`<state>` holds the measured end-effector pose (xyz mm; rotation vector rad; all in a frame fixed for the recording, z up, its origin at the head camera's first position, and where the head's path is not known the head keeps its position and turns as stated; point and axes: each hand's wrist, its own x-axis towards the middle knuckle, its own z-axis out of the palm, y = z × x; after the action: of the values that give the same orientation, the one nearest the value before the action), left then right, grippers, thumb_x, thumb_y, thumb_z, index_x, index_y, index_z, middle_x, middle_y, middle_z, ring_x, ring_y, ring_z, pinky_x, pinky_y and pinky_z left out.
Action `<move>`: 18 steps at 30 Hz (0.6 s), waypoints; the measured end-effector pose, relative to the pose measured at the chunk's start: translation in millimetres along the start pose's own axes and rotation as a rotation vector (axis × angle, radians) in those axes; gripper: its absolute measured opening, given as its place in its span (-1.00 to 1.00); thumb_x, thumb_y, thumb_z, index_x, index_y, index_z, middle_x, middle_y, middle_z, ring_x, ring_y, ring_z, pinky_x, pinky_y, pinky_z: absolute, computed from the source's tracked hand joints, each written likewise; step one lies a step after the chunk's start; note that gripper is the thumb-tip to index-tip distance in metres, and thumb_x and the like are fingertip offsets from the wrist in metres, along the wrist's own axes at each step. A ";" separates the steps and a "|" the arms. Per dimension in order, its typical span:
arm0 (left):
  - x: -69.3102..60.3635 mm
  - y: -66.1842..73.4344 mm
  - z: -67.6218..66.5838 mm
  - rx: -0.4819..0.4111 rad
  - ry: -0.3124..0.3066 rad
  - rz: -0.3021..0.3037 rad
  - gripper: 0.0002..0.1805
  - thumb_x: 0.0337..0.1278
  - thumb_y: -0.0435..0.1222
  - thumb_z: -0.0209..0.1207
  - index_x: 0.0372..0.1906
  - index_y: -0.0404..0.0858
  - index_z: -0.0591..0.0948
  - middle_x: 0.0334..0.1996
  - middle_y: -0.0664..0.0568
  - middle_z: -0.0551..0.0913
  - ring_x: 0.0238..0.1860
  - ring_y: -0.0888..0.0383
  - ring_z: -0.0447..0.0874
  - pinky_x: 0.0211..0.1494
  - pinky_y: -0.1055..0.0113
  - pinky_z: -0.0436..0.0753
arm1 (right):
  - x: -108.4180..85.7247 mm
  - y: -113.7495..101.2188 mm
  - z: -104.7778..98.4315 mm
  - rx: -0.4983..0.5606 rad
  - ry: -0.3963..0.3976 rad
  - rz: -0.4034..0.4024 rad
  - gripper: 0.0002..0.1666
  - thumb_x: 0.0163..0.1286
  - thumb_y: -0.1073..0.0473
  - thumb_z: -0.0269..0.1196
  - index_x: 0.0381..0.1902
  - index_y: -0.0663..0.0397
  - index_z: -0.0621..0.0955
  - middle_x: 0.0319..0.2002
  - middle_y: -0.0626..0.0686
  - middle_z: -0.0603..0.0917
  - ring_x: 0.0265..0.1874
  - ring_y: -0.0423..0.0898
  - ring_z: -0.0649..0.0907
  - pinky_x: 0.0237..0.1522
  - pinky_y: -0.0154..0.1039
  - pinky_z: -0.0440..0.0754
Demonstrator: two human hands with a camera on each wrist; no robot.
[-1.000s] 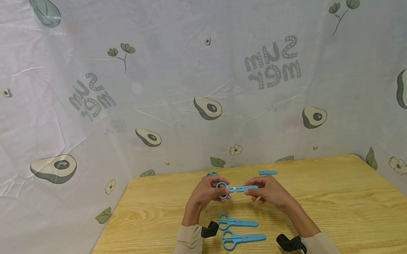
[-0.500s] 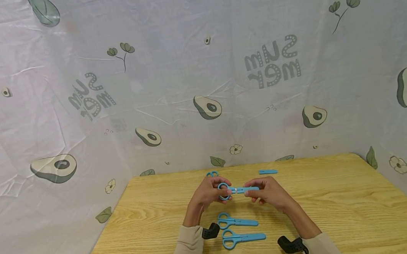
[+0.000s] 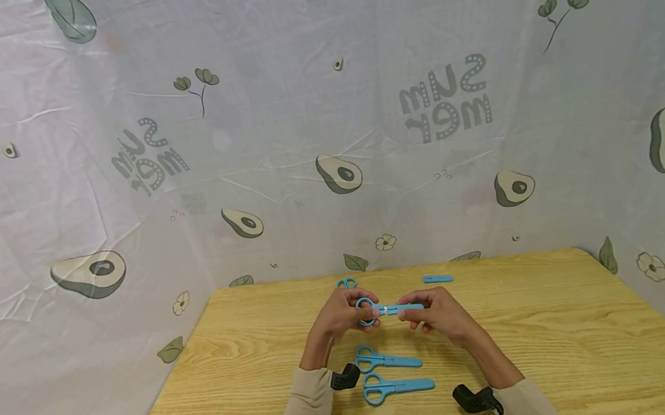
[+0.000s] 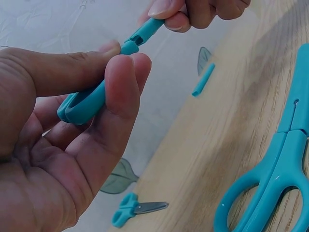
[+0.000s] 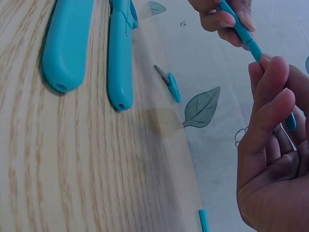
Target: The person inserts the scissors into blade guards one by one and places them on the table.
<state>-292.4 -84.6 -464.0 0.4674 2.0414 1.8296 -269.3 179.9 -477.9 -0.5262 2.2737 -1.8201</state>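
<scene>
Between the hands, above the table, is a pair of blue scissors (image 4: 89,104) with a blue blade cover (image 3: 394,309) over its blade end. My left hand (image 3: 337,315) holds the scissors by the finger loops. With thumb and fingers, my right hand (image 3: 444,314) pinches the cover. In the head view a narrow pale band shows between handle and cover. The blade inside is hidden. Closer to me, two covered scissors lie side by side, the far pair (image 3: 397,361) and the near pair (image 3: 404,387).
At the back of the wooden table (image 3: 541,322), another pair of scissors (image 4: 137,208) lies with its blade bare. A loose blue cover (image 3: 438,279) lies to its right. A printed cloth (image 3: 284,141) hangs behind the table.
Both hands shift very slightly to the right with the scissors and cover between them. The grips stay the same. Nothing on the table has moved.
</scene>
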 end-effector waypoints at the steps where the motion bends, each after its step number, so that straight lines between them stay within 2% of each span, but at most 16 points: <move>1: -0.4 0.3 0.1 0.000 0.000 0.002 -0.67 0.40 -0.49 0.32 0.15 -0.58 0.61 -0.44 0.07 0.70 -0.37 0.17 0.85 -0.29 0.29 0.84 | 0.1 0.3 0.1 0.000 -0.002 -0.002 -0.47 0.49 0.14 0.43 0.23 0.45 0.66 -0.28 0.20 0.81 -0.40 -0.04 0.75 -0.44 -0.22 0.73; 13: -0.4 0.9 4.7 0.023 0.008 0.000 -0.68 0.37 -0.49 0.35 0.13 -0.57 0.65 -0.43 0.05 0.68 -0.31 0.06 0.89 -0.20 0.11 0.88 | 0.7 2.2 1.2 0.012 -0.013 0.007 -0.47 0.49 0.13 0.43 0.23 0.44 0.66 -0.32 0.29 0.78 -0.40 -0.04 0.75 -0.44 -0.24 0.71; 18: -0.1 0.5 5.6 0.034 0.015 0.000 -0.74 0.35 -0.48 0.37 0.07 -0.49 0.69 -0.43 0.05 0.68 -0.31 0.05 0.90 -0.20 0.08 0.89 | 1.2 2.7 2.3 0.022 -0.018 0.007 -0.47 0.50 0.15 0.43 0.24 0.45 0.65 -0.34 0.21 0.79 -0.40 -0.05 0.75 -0.44 -0.26 0.70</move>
<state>-289.7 -79.6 -464.0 0.4647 2.0848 1.8063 -270.0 177.8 -481.0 -0.5287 2.2383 -1.8272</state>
